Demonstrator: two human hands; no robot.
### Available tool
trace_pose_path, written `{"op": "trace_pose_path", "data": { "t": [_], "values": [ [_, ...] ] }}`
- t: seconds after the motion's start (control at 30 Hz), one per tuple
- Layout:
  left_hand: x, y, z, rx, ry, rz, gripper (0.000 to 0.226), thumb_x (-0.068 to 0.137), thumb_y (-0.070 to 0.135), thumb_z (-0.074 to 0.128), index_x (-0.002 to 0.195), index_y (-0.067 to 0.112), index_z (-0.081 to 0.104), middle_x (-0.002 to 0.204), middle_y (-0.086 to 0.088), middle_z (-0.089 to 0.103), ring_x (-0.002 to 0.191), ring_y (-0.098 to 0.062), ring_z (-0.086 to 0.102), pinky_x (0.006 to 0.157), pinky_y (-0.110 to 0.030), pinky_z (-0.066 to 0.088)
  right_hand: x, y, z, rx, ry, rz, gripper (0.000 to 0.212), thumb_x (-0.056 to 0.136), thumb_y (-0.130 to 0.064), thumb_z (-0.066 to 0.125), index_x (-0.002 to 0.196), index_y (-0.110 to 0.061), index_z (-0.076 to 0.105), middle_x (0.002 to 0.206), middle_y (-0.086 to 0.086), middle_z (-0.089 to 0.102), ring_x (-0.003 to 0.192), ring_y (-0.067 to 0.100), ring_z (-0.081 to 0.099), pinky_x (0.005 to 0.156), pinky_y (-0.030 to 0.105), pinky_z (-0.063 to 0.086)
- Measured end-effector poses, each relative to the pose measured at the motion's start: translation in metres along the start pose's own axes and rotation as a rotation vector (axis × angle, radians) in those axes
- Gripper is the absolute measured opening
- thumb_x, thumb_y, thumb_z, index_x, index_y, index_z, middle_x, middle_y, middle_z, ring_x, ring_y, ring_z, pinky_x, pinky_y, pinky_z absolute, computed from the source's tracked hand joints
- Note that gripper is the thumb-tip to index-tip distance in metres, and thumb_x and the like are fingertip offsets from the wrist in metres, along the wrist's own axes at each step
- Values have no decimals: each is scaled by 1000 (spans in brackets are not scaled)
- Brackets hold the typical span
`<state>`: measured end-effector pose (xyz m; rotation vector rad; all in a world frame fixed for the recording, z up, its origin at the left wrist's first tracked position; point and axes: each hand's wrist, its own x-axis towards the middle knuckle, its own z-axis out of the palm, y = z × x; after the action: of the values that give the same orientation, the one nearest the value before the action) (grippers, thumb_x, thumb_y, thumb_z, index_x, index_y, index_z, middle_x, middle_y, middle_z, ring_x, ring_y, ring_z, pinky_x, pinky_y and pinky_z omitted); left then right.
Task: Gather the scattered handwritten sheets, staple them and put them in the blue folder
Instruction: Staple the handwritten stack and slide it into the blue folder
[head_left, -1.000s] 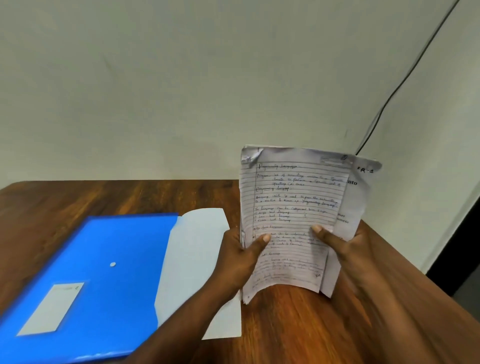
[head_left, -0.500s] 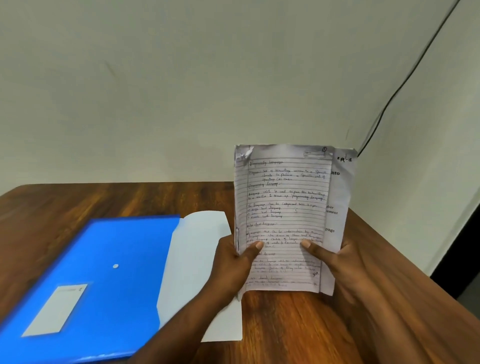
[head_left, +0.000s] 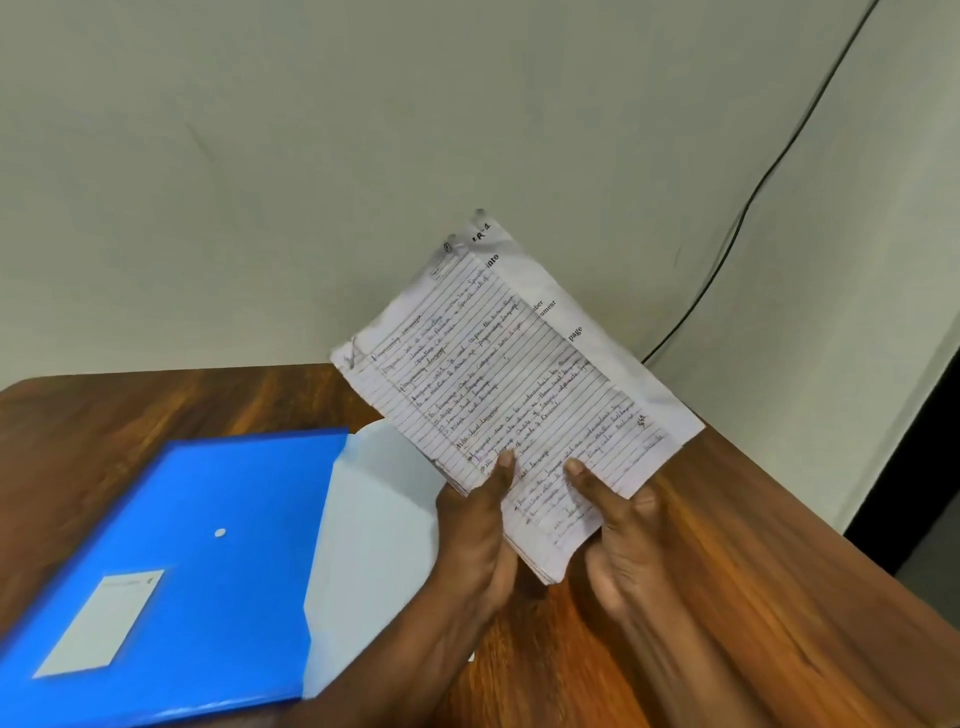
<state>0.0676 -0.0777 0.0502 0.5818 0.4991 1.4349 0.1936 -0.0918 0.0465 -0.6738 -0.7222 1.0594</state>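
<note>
Head view: a wooden table (head_left: 753, 597).
Folder (head_left: 197, 545): blue, lay flap-open on the table.
Sheets (head_left: 519, 395): gathered, tilted, above the table; stapling unclear, filing remained.
Left hand (head_left: 475, 540): pinched the sheets.
Right hand (head_left: 618, 540): pinched them too.

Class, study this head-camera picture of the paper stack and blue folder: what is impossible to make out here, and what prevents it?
- Staple: not discernible on the stack of sheets; its top corner is creased and too small in the head view.
- Handwriting: too small and blurred to read.
- Back sheets: covered by the front sheet; only a printed margin shows.
- Fingers of the left hand and right hand: behind the stack, only thumbs show.
- Blue folder: near corner cut off by the frame edge; label blurred.
</note>
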Motion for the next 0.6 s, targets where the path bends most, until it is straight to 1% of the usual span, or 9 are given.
{"op": "trace_pose_path", "data": {
  "t": [0.1, 0.2, 0.27, 0.3, 0.37, 0.43, 0.5, 0.57, 0.6],
  "values": [
    [-1, 0, -2, 40, -5, 7, 52, 92, -4, 72, 139, 15, 61, 129, -15, 74, 119, -35, 72, 105, -60, 54, 1, -1, -2, -28, 39, -22, 45, 87, 10, 69, 128, -7, 64, 126, 12, 74, 117, 31, 71, 96, 54, 58],
    [7, 13, -17, 71, -2, 56, 67, 81, -17, 74, 140, 13, 60, 132, -13, 73, 124, -33, 69, 105, -53, 56, 9, -18, -13, -116, 13, 4, 48, 87, 8, 70, 132, -4, 61, 127, 13, 73, 117, 31, 72, 95, 54, 59],
    [15, 30, -31, 53, -3, 78, 79, 75, -16, 74, 145, 16, 56, 137, -12, 70, 127, -31, 67, 102, -49, 58, 19, -36, -24, -220, 0, 28, 43, 86, 4, 73, 127, -4, 64, 122, 14, 75, 113, 33, 73, 92, 55, 60],
    [18, 39, -39, 43, -5, 69, 79, 76, -15, 73, 147, 16, 54, 138, -12, 70, 127, -31, 68, 99, -47, 60, 23, -45, -29, -289, -7, 26, 40, 83, -1, 77, 121, -4, 66, 118, 14, 76, 109, 34, 74, 89, 54, 62],
    [23, 56, -51, 82, 9, 25, 66, 83, -13, 71, 143, 10, 56, 134, -14, 71, 122, -30, 71, 89, -41, 65, 30, -61, -39, -410, -16, -10, 37, 73, -12, 82, 108, -6, 70, 107, 13, 79, 100, 34, 77, 80, 48, 65],
    [24, 65, -60, 211, 11, -3, 47, 91, -9, 65, 135, 6, 61, 129, -15, 74, 118, -31, 73, 86, -39, 66, 35, -70, -47, -481, -1, -61, 33, 70, -14, 82, 101, -8, 71, 98, 6, 81, 92, 28, 79, 70, 37, 66],
    [23, 67, -65, 356, -10, -12, 37, 95, -6, 63, 131, 5, 65, 126, -13, 76, 116, -34, 73, 89, -43, 65, 40, -76, -54, -539, 23, -105, 34, 74, -10, 82, 106, -4, 71, 92, -3, 81, 85, 22, 79, 63, 27, 63],
    [21, 63, -65, 495, -27, -36, 35, 95, -1, 67, 128, 9, 67, 122, -11, 77, 112, -34, 75, 92, -48, 64, 44, -76, -62, -579, 29, -117, 34, 80, -2, 81, 112, 0, 70, 90, -6, 81, 82, 18, 79, 61, 24, 62],
    [20, 60, -64, 568, -36, -37, 36, 94, 1, 70, 128, 12, 67, 121, -8, 78, 111, -33, 76, 93, -50, 63, 44, -74, -66, -592, 18, -119, 33, 79, -2, 81, 111, 0, 71, 90, -6, 81, 83, 19, 79, 62, 24, 62]
  ]
}}
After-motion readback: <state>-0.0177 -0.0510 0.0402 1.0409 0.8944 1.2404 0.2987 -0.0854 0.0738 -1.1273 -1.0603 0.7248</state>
